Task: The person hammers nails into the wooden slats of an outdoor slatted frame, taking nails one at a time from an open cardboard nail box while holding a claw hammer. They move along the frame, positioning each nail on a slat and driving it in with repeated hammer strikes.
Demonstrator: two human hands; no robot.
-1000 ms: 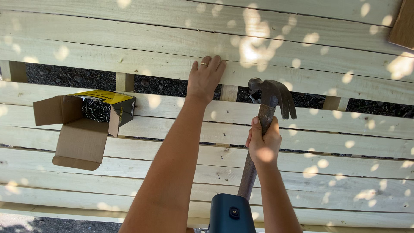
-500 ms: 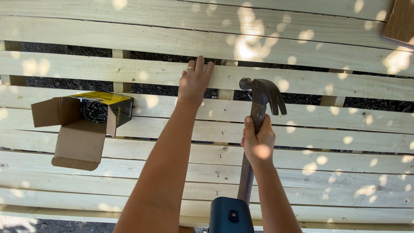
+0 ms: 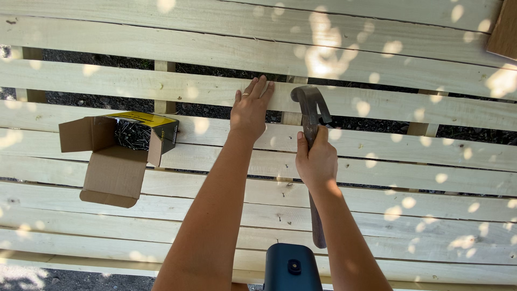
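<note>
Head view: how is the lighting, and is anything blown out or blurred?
Head view: dappled sun spots speckle the pale boards, brightest patch above the hammer nearly blown out; left hand, right hand and open nail box stay sharp in shade.

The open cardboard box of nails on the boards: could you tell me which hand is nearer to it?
Left. The left hand lies flat on a board to the right of the cardboard box; the right hand, gripping the hammer, is farther right.

Open cardboard box (image 3: 121,153) of dark nails rests on pale slats, flaps spread, yellow top panel. Dark gravel (image 3: 107,102) visible through slat gaps. Dark blue object (image 3: 292,267) at bottom edge.
</note>
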